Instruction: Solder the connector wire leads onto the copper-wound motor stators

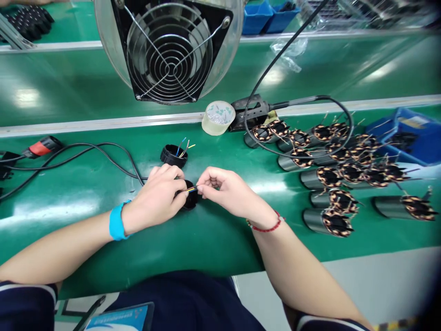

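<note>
and the left hand (159, 191) grips a black housing (190, 203), right hand (223, 189) pinching coloured wires (191, 189) over it, wound stators (329, 177) clustered rightward!

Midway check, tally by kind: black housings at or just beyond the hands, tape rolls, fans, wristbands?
Black housings: 2 (one at the left hand, one just beyond)
Tape roll: 1
Fan: 1
Wristbands: 2 (turquoise band, red bracelet)
Total: 6
</note>
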`<act>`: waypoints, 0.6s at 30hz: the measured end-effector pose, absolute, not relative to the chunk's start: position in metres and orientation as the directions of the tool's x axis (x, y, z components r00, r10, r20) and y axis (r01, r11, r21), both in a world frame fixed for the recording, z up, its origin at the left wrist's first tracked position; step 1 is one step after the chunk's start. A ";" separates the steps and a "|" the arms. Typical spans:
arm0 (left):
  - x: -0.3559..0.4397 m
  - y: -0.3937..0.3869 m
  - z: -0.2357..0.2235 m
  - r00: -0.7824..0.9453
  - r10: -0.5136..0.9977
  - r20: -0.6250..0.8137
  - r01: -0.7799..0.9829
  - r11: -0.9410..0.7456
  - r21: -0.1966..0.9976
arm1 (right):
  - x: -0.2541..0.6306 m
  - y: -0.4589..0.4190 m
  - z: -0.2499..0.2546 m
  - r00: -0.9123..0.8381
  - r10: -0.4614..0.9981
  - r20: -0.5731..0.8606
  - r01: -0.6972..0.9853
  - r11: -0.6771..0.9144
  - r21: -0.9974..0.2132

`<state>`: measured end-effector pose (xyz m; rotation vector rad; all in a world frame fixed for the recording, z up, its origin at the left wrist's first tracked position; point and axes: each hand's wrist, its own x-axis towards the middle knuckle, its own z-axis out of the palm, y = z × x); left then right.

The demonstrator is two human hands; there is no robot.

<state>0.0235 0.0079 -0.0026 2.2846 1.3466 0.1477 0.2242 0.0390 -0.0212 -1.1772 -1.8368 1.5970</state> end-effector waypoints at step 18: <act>0.021 0.017 -0.009 0.690 0.691 -0.215 0.576 -0.344 0.742 | 0.245 0.052 -0.020 -0.560 0.812 -0.162 0.321 0.033 -0.947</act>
